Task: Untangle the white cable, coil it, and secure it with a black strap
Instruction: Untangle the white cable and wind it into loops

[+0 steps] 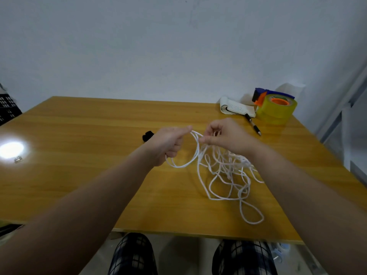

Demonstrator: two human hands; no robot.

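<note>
The white cable (224, 175) lies in a loose tangle on the wooden table (79, 135), right of centre, with one loop reaching toward the front edge. My left hand (168, 143) grips a strand of it, fingers curled, and a loop hangs below that hand. My right hand (224, 137) pinches strands between thumb and fingers just above the tangle. The two hands are a short gap apart, with cable running between them. A black strap (148, 135) sits on the table just behind my left hand, partly hidden by it.
At the back right stand a tape dispenser with a yellow roll (276, 110), a small notepad (236, 109) and a black pen (253, 124). A small metal piece (18, 159) lies at the far left near a light glare. My knees show below the front edge.
</note>
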